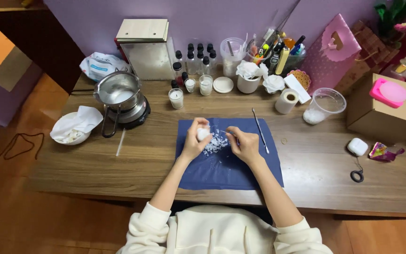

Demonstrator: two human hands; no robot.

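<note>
My left hand point(195, 139) grips a small white lump of wax point(203, 134) over a dark blue cloth point(226, 164) spread on the wooden table point(118, 169). My right hand point(245, 144) holds a thin metal tool point(228, 133) whose tip points at the lump. White wax shavings point(215, 144) lie on the cloth between my hands. A long thin metal stick point(260, 130) rests on the cloth's right side, just beyond my right hand.
A metal melting pot point(118, 91) sits on a small hot plate at left, beside a white bowl with paper point(73, 127). Small glass candles point(176, 98), dark-capped bottles, a cup of tools, a tape roll point(286, 101), a clear plastic cup point(326, 104) and a cardboard box point(387, 110) line the back and right.
</note>
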